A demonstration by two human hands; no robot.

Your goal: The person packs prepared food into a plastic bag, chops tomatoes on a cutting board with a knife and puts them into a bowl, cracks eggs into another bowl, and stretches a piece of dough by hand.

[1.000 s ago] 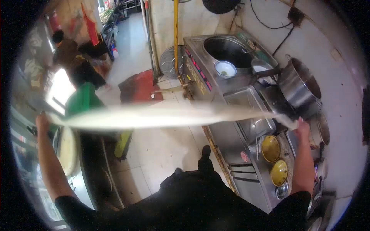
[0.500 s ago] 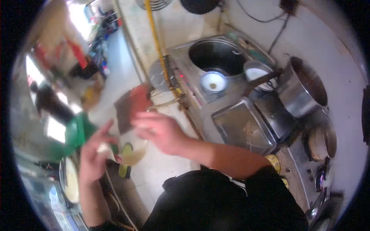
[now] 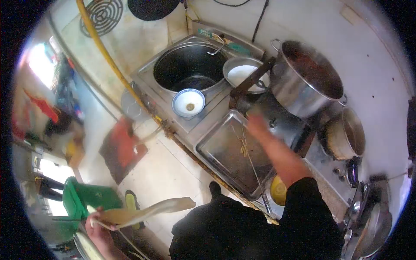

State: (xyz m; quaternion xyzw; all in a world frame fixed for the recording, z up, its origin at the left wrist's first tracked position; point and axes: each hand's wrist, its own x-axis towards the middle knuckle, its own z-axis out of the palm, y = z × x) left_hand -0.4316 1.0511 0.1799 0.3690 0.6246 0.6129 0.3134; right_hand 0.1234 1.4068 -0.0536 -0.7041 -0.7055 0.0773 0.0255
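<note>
At the lower left, my left hand (image 3: 97,227) has its fingers closed around one end of a long, pale tan, floppy strip (image 3: 149,212). The strip stretches out to the right above the floor, and I cannot make out its material. My right hand (image 3: 258,123) reaches over the far right rim of a rectangular metal tray (image 3: 208,145), near the dark stove top (image 3: 281,119). Motion blurs its fingers, so whether they hold anything is unclear. A long-handled wire tool (image 3: 255,169) lies across the tray.
A blue-rimmed bowl (image 3: 188,103) sits before a deep round basin (image 3: 167,71). Beyond the tray are a pan of white contents (image 3: 245,74), a tall steel pot (image 3: 294,93) and a smaller pot (image 3: 333,138). On the left stands a green bin (image 3: 93,197).
My right hand has moved away from the strip to above the tray and stove. My left hand keeps the strip, now lower in view. The camera has turned toward the stove.
</note>
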